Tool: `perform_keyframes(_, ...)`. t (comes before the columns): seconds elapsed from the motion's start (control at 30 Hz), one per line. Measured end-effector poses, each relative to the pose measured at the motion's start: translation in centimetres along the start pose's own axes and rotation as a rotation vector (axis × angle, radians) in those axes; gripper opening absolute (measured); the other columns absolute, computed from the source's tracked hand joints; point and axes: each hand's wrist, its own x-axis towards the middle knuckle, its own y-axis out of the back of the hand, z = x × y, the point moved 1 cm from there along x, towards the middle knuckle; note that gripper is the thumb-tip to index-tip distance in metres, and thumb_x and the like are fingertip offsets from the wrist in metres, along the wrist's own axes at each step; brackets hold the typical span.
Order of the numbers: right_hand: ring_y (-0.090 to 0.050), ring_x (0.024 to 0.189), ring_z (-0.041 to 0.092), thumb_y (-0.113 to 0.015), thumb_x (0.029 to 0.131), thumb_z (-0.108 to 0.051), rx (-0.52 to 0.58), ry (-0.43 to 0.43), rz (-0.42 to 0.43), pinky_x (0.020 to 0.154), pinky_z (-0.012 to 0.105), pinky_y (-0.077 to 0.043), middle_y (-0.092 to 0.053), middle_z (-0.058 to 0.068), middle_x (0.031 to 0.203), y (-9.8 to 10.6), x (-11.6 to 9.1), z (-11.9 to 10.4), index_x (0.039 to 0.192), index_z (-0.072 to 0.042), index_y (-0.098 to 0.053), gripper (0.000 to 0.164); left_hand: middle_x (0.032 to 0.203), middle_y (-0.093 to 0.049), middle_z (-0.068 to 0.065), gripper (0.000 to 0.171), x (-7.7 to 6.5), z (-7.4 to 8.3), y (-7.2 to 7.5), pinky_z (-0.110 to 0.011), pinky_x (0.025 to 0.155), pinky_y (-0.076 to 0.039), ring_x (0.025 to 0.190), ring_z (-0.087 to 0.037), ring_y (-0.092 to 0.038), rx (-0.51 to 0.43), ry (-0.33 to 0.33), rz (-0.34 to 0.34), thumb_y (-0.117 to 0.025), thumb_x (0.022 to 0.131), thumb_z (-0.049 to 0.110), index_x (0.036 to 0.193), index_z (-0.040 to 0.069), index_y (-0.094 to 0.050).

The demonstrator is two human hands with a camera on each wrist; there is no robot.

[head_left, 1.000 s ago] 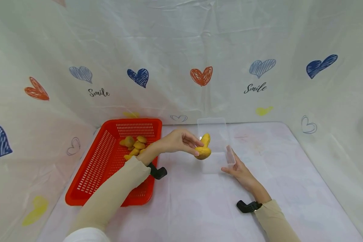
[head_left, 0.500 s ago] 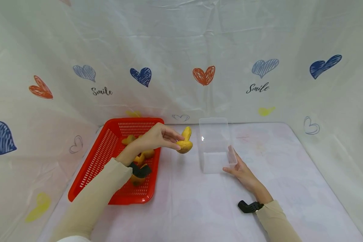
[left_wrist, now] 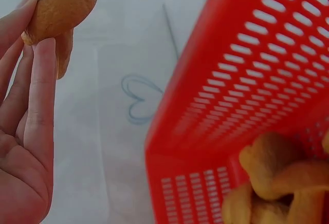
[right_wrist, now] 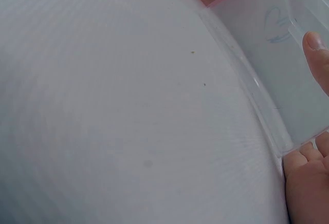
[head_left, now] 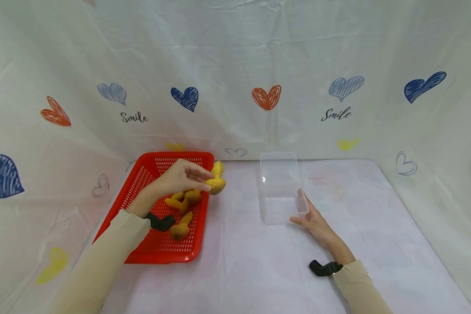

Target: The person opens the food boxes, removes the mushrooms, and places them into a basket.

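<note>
A yellow-brown mushroom (head_left: pixel 216 186) is pinched between the thumb and fingers of my left hand (head_left: pixel 182 178), above the right rim of the red basket. In the left wrist view the mushroom (left_wrist: pixel 64 11) shows its rounded cap, with a dark patch, and part of its stem behind. My right hand (head_left: pixel 317 226) grips the right side of a clear plastic box (head_left: pixel 278 211), its lid (head_left: pixel 279 168) folded back. The right wrist view shows the thumb (right_wrist: pixel 316 54) over the box wall and the fingers outside it. I see nothing inside the box.
The red perforated basket (head_left: pixel 198 246) stands on the left of the white-covered table (head_left: pixel 255 266), holding several mushrooms (head_left: pixel 179 231). My left forearm crosses it and hides part. A white curtain (head_left: pixel 227 52) printed with hearts hangs behind.
My left hand has moved left with the mushroom, from over the clear box back to the basket's right edge. My right hand has stayed on the box.
</note>
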Motion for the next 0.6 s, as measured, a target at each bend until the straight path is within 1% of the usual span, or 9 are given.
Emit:
perform_keyframes(0.13,0.009,0.15,0.029,-0.066,0.095,-0.003,0.006,0.006,-0.008,0.105,0.006,-0.023,0.009,0.004,0.167,0.1,0.0,0.0,0.161,-0.024,0.003,0.098,0.11,-0.073,-0.014,0.035,-1.0,-1.0,1.2,-0.033,0.083,-0.058,0.096,-0.025,-0.072,-0.008,0.021,0.036,-0.082,0.082,0.006,0.115,-0.003,-0.073)
perform_keyframes(0.33,0.009,0.15,0.031,-0.067,0.094,-0.003,0.006,0.009,-0.008,0.104,0.005,-0.025,0.011,0.006,0.166,0.1,0.0,0.0,0.161,-0.023,0.003,0.099,0.109,-0.073,-0.017,0.035,-2.9,-2.6,2.9,-0.031,0.082,-0.058,0.094,-0.021,-0.073,0.003,0.021,0.092,-0.08,0.083,0.004,0.115,-0.006,-0.071)
perform_keyframes(0.47,0.009,0.15,0.03,-0.068,0.094,-0.004,0.005,0.001,-0.005,0.104,0.006,-0.025,0.011,0.006,0.166,0.1,0.0,0.1,0.161,-0.023,0.003,0.099,0.109,-0.073,-0.018,0.036,-4.3,-3.6,3.8,-0.028,0.081,-0.058,0.093,-0.018,-0.073,0.023,0.042,0.129,-0.08,0.085,0.008,0.116,-0.007,-0.07)
perform_keyframes(0.6,0.007,0.15,0.03,-0.068,0.094,-0.004,0.008,-0.009,0.0,0.104,0.006,-0.026,0.009,0.005,0.166,0.1,0.0,0.0,0.161,-0.025,0.003,0.099,0.108,-0.073,-0.016,0.037,-5.7,-4.5,4.5,-0.028,0.08,-0.058,0.092,-0.015,-0.073,0.033,0.066,0.146,-0.08,0.086,0.01,0.118,-0.007,-0.069)
